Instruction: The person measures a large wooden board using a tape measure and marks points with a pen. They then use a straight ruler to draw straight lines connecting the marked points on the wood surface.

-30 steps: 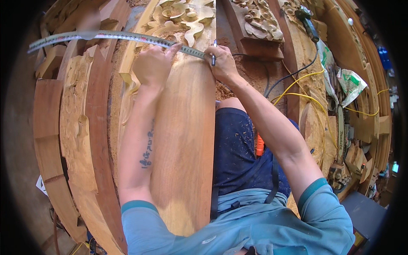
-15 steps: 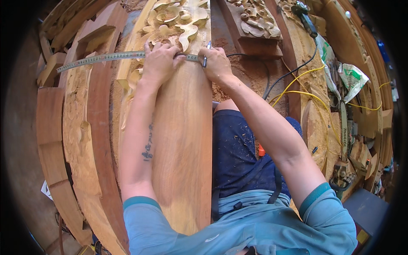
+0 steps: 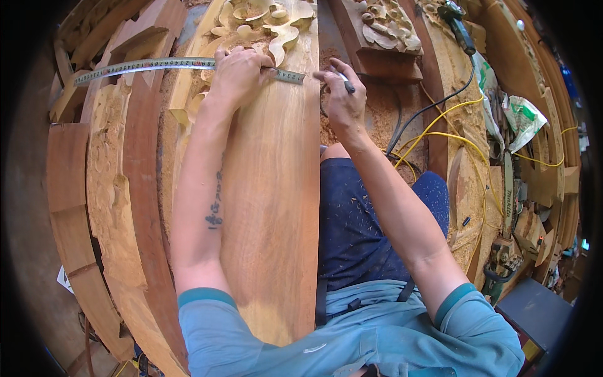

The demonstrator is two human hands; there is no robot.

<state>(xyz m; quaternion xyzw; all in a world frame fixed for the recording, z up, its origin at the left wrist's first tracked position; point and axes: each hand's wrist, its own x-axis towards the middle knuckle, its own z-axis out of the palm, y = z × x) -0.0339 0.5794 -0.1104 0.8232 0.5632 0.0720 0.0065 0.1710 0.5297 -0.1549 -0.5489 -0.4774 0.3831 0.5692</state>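
A broad pale wooden board [image 3: 270,188] lies lengthwise in front of me, with carved leaf scrolls [image 3: 284,39] at its far end. Across it runs a ruled measuring tape [image 3: 151,64], stretching left over the neighbouring timbers. My left hand [image 3: 237,76] is closed on the tape and rests on the board near the carving. The tape's short end stops close to the board's right edge. Just beyond that edge, my right hand [image 3: 345,103] grips a dark-ended pen [image 3: 349,87], its index finger pointing toward the tape end. The pen's other end is hidden.
Long timbers [image 3: 147,188] lie along the left. At the far right are another carved block [image 3: 383,38], an angle grinder [image 3: 457,28] and a yellow cord [image 3: 452,135]. A chainsaw [image 3: 502,257] stands at the right, near a white and green bag [image 3: 524,119]. Sawdust covers many surfaces.
My right hand has left the tape end and moved right, off the board's edge, with the pen turned in its fingers. The tape end now lies uncovered. My left hand stays on the tape.
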